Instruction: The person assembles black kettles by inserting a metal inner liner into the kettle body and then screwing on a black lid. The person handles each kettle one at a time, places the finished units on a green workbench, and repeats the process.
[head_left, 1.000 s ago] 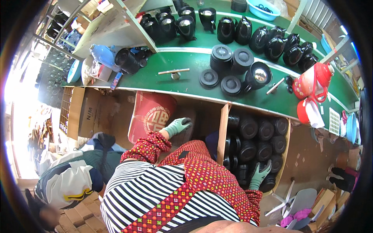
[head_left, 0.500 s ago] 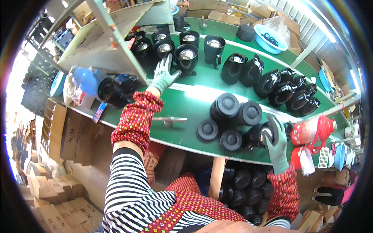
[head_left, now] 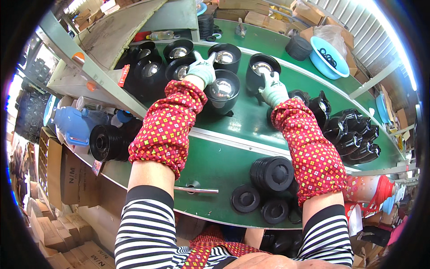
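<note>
My left hand [head_left: 202, 71], in a pale green glove, reaches among several black jug bodies with shiny silver insides. Its thumb and a finger are spread apart near the rim of the rear jug body [head_left: 225, 57]; another jug body [head_left: 222, 89] stands just in front of it. My right hand [head_left: 274, 91], gloved alike, is closed at the handle side of a separate upright black jug [head_left: 254, 76], its fingertips by the near rim. The palm hides most of that handle. My right sleeve covers part of the black jugs behind it.
Spouted black jugs [head_left: 345, 134] cluster at the right. Stacked black round lids [head_left: 273, 175] lie near the front edge, beside a metal bar [head_left: 197, 190]. A blue basin [head_left: 330, 58] with black rings stands at the back right. A metal frame post [head_left: 96, 67] rises at the left.
My right hand has left a dark jug at the front right and moved up and left to the separate jug. My left hand remains among the jug bodies. The view has shifted closer to them.
</note>
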`<action>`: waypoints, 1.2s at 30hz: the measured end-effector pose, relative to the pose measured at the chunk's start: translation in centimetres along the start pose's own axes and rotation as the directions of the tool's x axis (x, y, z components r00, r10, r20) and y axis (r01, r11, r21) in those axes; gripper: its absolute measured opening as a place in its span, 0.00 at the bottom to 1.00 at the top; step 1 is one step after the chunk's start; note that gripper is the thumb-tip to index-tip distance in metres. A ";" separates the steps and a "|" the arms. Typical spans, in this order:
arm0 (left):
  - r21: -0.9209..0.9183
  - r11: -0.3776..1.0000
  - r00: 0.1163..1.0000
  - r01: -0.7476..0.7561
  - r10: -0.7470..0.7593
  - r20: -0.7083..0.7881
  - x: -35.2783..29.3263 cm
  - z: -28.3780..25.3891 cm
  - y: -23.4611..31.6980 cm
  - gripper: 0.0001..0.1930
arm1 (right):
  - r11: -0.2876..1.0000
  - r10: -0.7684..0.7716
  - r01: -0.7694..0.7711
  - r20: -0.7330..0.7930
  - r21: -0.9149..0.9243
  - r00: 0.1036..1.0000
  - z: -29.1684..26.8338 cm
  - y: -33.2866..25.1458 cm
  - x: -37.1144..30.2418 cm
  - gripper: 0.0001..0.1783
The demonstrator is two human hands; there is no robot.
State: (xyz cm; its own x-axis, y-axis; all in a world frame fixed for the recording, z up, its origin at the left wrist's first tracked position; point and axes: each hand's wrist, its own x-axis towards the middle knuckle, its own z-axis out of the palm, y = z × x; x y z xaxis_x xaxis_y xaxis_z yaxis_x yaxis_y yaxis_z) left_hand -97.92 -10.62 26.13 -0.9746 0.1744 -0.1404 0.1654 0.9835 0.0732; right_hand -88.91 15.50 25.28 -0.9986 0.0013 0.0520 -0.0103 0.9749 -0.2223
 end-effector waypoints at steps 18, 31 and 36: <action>0.543 0.795 0.960 -0.270 0.269 0.083 -2.6 -0.8 3.3 0.24 | 0.951 -0.168 0.285 -0.579 0.117 0.798 -12.3 1.1 -6.2 0.16; 0.025 0.943 0.759 -0.332 0.283 -0.587 -23.7 -11.8 2.4 0.22 | 0.824 0.025 0.282 -0.528 0.492 0.849 -27.5 3.0 -42.9 0.18; 0.383 0.790 0.462 -0.478 0.597 -0.655 -41.0 -18.0 -1.7 0.18 | 0.872 0.046 0.177 -0.437 0.456 0.898 -28.0 5.4 -58.9 0.21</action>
State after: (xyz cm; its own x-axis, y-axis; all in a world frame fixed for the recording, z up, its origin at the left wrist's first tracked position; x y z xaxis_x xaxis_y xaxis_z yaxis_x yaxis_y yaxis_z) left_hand -60.95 -20.34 49.55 -0.4506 0.6367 0.6258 0.6546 0.7123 -0.2534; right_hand -28.76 26.90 48.24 -0.8753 0.1435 0.4618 -0.2088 0.7493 -0.6285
